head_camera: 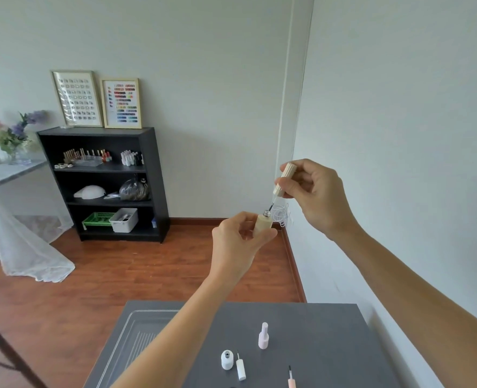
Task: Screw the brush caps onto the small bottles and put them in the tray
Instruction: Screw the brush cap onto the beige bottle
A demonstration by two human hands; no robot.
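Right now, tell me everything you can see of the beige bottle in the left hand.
The beige bottle is small, with a matte beige body and a silvery threaded neck, open at the top. The left hand holds it roughly upright, above the floor beyond the table. The brush cap, pinched in the right hand, is not screwed on; its dark bristle tip is right at the neck.

Tray point(136, 329) left on table point(324, 326), bottles point(263, 336) right, shelf point(103, 183) behind

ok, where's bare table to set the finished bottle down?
Bare: right side of the table, past the pink bottle, and the clear tray on the left. Crowded: near edge, with the white bottle, white cap, pink cap.
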